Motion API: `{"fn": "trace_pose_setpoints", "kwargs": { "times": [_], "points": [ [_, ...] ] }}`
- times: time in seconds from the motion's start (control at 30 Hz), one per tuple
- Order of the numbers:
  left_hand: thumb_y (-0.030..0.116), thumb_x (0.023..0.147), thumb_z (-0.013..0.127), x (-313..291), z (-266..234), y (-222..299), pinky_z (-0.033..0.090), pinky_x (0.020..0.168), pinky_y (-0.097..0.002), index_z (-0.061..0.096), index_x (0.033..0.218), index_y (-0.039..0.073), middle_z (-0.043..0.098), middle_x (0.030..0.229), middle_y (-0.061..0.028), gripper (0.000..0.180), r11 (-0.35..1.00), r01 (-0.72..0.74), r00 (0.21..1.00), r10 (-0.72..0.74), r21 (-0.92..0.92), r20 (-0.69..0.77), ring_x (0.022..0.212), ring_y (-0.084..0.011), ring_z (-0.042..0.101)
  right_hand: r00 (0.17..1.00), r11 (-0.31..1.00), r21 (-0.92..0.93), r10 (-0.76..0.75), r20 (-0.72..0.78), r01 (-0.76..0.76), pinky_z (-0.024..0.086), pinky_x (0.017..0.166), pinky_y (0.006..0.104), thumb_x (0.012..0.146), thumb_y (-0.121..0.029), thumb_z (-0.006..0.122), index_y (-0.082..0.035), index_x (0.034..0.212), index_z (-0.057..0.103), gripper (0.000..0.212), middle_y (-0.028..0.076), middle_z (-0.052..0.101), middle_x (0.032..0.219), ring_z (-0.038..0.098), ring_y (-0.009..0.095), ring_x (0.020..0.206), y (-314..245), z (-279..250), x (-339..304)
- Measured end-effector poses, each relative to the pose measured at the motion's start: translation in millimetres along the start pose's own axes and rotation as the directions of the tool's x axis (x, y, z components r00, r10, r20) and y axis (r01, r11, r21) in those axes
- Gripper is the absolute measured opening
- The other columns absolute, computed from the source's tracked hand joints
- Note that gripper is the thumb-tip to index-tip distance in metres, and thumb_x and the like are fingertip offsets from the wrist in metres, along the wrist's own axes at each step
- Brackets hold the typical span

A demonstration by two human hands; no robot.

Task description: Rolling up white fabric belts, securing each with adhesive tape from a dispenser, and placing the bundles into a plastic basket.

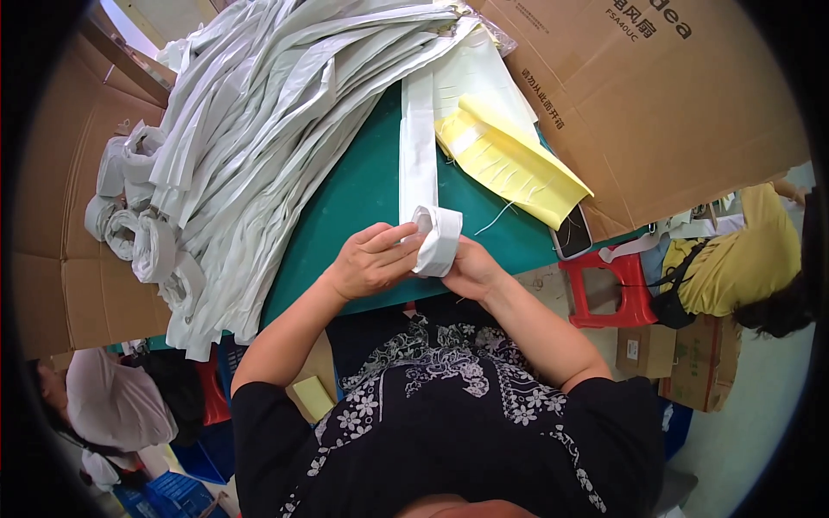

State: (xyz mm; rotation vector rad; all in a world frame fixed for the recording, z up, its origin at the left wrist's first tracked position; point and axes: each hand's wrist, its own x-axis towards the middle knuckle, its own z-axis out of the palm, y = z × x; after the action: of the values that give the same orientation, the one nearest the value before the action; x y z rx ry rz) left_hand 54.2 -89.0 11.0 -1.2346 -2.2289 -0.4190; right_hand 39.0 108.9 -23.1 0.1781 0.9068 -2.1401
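Both my hands are on a white strip rolled into a loose coil [446, 240] near the table's front edge. The fingers of my left hand [373, 262] close on the coil's left side, some reaching into its opening. My right hand [471, 269] grips it from the right and below, its fingertips partly hidden behind the coil. From the coil a flat white strip [418, 147] runs back across the green table [350, 186]. A big heap of long white strips [268, 112] spreads over the table's left side. Several rolled strips [142, 207] lie at its left edge.
A yellow sheet [509, 160] with loose threads lies right of the strip, beside a phone [572, 235]. Cardboard [656, 112] walls the table at right and left. Two people, in a yellow top [738, 255] and a pale top [112, 397], are nearby. A red stool [604, 289] stands right.
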Motion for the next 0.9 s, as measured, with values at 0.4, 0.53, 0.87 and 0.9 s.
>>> {"fn": "trace_pose_setpoints", "kwargs": {
  "times": [0.4,0.53,0.87,0.9],
  "points": [
    [0.035,0.085,0.061,55.6,21.5,-64.8,0.045,0.057,-0.0258,0.065,0.081,0.000,0.062,0.070,-0.0039,0.036,-0.269,0.740,0.285,-0.705,-0.617,0.649,0.061,-0.0104,0.057,0.998,0.907,-0.420,-0.011,-0.062,-0.016,0.049,0.071,0.0257,0.091,-0.028,0.052,-0.005,0.103,0.056,0.026,0.004,0.062,0.094,0.061,0.011,0.081,-64.7,-11.5,70.6],
    [0.045,0.087,0.055,50.2,45.3,-91.6,0.046,0.074,-0.0306,0.060,0.098,-0.001,0.063,0.091,-0.0082,0.048,-0.461,0.496,0.272,-0.722,-0.736,0.636,0.081,-0.0170,0.060,0.968,0.885,-0.457,-0.030,-0.251,-0.091,0.049,0.058,0.0233,0.091,-0.028,0.046,-0.005,0.096,0.060,0.027,0.006,0.064,0.080,0.061,0.011,0.066,-76.9,9.7,77.9],
    [0.015,0.082,0.064,34.1,72.8,-83.4,0.041,0.090,-0.0328,0.067,0.094,0.004,0.064,0.098,-0.0113,0.017,0.473,0.566,0.626,-0.780,-0.675,-0.022,0.108,-0.0241,0.053,0.946,0.859,-0.423,0.188,-0.263,-0.288,0.048,0.055,0.0251,0.089,-0.034,0.047,-0.007,0.092,0.060,0.030,0.005,0.063,0.077,0.060,0.013,0.063,-95.3,-1.7,107.7],
    [0.015,0.084,0.062,32.8,75.2,-85.2,0.042,0.086,-0.0303,0.066,0.094,0.002,0.063,0.099,-0.0096,0.017,0.437,0.562,0.618,-0.786,-0.702,0.005,0.102,-0.0201,0.055,0.971,0.900,-0.383,0.142,-0.193,-0.208,0.048,0.068,0.0283,0.091,-0.032,0.045,-0.007,0.103,0.056,0.030,0.007,0.062,0.091,0.059,0.015,0.076,-96.1,-7.2,113.6]
  ]
}}
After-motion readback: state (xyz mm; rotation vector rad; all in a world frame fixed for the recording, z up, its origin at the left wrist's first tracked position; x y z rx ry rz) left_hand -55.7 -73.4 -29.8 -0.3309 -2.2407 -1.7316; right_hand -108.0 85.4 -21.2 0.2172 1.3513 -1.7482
